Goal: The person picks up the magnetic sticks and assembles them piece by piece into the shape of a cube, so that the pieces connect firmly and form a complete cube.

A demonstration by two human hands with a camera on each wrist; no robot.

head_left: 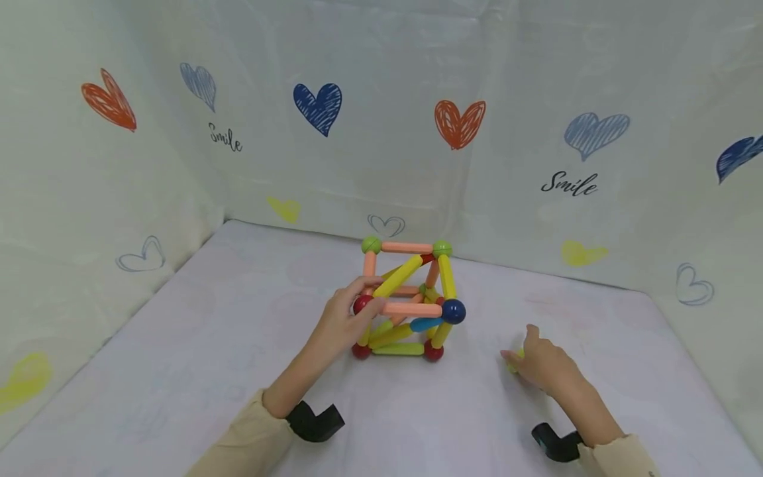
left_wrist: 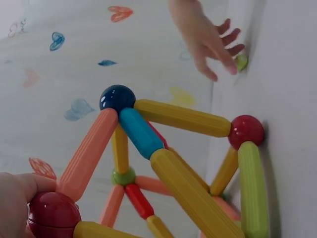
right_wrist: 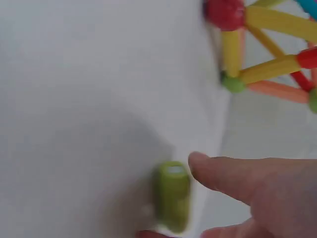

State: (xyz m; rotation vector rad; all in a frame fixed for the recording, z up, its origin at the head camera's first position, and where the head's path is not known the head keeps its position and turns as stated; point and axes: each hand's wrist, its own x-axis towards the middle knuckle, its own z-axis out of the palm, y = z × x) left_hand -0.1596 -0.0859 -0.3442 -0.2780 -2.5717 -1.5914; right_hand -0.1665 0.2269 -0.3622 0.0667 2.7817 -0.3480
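A cube-like frame of magnetic rods and balls (head_left: 408, 309) stands on the table, with yellow, salmon, green, red and blue rods. My left hand (head_left: 348, 311) holds its upper near-left corner, thumb and fingers about the red ball (left_wrist: 53, 216) there. A dark blue ball (head_left: 454, 311) forms the upper near-right corner. Off to the right, my right hand (head_left: 548, 361) is low over the table, its fingers spread around a short green rod (right_wrist: 173, 198). That rod lies on the table; thumb and fingertips are right beside it, partly hiding it in the head view.
The white tabletop (head_left: 238, 344) runs back to a pale cloth wall (head_left: 381, 165) printed with hearts and "Smile". A similar cloth side rises at the left. Each wrist carries a black camera mount (head_left: 316, 422).
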